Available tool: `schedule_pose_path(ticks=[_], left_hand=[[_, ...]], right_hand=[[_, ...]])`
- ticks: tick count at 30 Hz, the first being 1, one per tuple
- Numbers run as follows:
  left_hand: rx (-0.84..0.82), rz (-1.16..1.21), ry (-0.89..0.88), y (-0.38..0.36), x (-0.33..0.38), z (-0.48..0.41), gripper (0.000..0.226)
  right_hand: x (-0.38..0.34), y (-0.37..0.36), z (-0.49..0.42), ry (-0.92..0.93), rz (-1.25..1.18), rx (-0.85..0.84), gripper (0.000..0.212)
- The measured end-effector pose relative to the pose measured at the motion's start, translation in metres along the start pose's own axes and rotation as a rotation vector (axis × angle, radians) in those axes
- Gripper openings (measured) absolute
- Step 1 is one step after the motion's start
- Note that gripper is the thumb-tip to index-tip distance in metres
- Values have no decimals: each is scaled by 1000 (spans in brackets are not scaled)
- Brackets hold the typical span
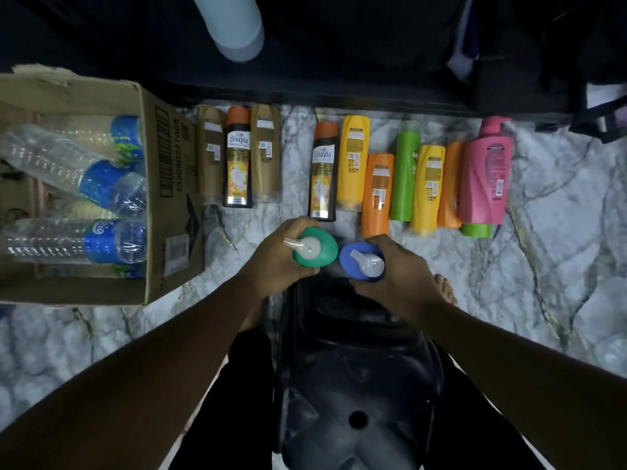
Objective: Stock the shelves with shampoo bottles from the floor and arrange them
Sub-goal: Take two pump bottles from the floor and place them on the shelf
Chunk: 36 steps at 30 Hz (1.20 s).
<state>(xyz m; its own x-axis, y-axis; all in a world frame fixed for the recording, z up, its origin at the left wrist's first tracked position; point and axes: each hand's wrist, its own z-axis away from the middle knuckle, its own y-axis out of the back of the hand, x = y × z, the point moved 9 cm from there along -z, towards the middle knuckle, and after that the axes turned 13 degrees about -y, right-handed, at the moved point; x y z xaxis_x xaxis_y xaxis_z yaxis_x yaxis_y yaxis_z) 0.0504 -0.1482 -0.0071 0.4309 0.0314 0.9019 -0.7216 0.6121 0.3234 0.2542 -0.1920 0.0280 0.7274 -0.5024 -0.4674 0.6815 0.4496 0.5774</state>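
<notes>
Your left hand (276, 257) was wrapped around a green pump bottle (322, 247), and your right hand (395, 276) gripped a blue pump bottle (349, 262) just beside it; both bottles stood upright, seen from above, over the front edge of a black plastic stool (356, 368). On the marble floor (559, 266) beyond your hands, the other shampoo bottles lay flat in a row: two brown bottles flanking a black one (237, 164) on the left, then another black one (322, 171), yellow, orange and green ones, and a pink pump bottle (485, 178) at the right end. A cardboard box (169, 184) of water bottles (78, 242) sat to the left.
</notes>
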Motion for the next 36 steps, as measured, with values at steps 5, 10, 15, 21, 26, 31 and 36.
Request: schedule_pose_path(ticks=[5, 10, 15, 21, 26, 31, 36], left_hand=[[139, 134, 19, 52, 97, 29, 77], [169, 179, -12, 125, 249, 63, 77], [231, 208, -69, 198, 426, 101, 84], [352, 256, -256, 260, 599, 150, 75], [516, 257, -451, 313, 704, 171, 73], [642, 249, -644, 362, 811, 192, 67], [737, 228, -831, 412, 909, 210, 53]], right_hand=[[-60, 88, 67, 63, -144, 72, 66], [-145, 207, 163, 155, -376, 87, 66], [-238, 318, 275, 279, -523, 200, 67], [-321, 426, 392, 426, -828, 339, 67], [-388, 495, 464, 612, -1005, 375, 59], [-452, 557, 518, 737, -1053, 433, 54], [-516, 622, 572, 864, -1063, 500, 51]])
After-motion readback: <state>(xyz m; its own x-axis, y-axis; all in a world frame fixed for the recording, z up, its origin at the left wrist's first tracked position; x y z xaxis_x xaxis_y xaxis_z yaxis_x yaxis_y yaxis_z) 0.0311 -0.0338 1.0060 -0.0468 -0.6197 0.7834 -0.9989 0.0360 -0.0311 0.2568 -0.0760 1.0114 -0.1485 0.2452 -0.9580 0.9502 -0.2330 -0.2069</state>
